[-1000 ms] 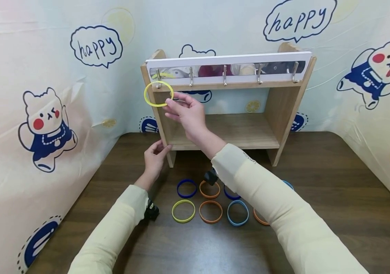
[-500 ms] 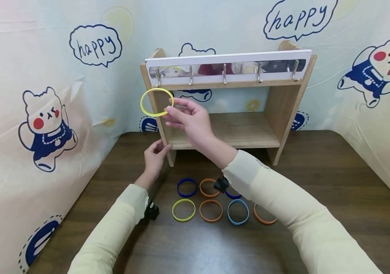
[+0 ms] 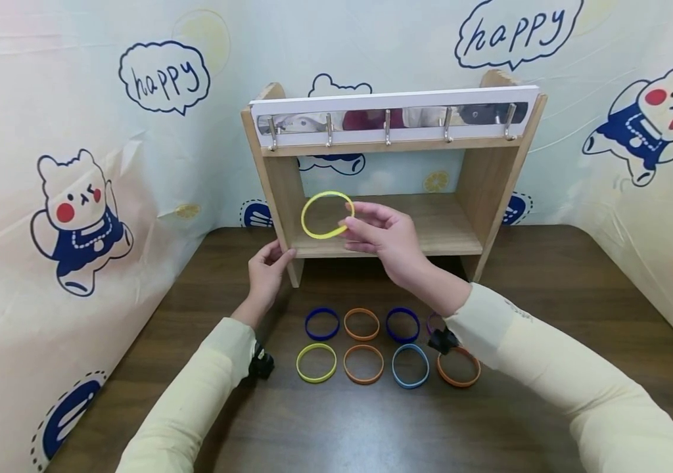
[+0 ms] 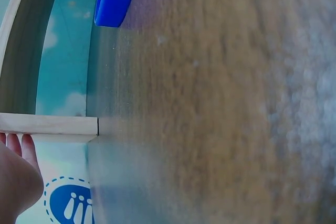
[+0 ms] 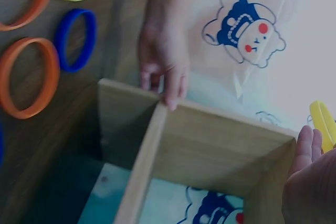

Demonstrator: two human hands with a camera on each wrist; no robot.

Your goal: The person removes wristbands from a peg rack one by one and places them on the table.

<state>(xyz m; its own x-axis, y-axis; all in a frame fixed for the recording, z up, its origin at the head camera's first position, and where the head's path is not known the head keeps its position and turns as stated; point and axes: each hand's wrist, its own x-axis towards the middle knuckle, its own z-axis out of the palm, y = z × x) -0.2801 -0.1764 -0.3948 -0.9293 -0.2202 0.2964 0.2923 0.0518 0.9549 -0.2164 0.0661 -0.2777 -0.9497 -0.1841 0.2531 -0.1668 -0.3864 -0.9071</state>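
Observation:
In the head view my right hand (image 3: 390,242) pinches a yellow wristband (image 3: 303,215) between thumb and fingers. It is held up in front of the lower shelf opening, touching nothing else. My left hand (image 3: 267,272) grips the lower left side panel of a small wooden shelf (image 3: 419,223), thumb at its front edge. A white rail (image 3: 336,102) with several metal hooks (image 3: 388,127) runs along the shelf's top, with nothing hanging on them. The right wrist view catches the yellow wristband (image 5: 323,124) partly, beside my right fingers (image 5: 302,153).
Two rows of wristbands lie on the dark wooden table (image 3: 336,433): among them a blue one (image 3: 307,327), an orange one (image 3: 345,366), a yellow one (image 3: 298,363) and a light blue one (image 3: 394,368). My right wrist camera partly covers a purple one (image 3: 429,323). Printed cloth (image 3: 153,164) surrounds the table.
My right hand has drawn back from the leftmost hook, moving down and to the right with the yellow wristband still pinched. The left hand has stayed on the shelf's side panel.

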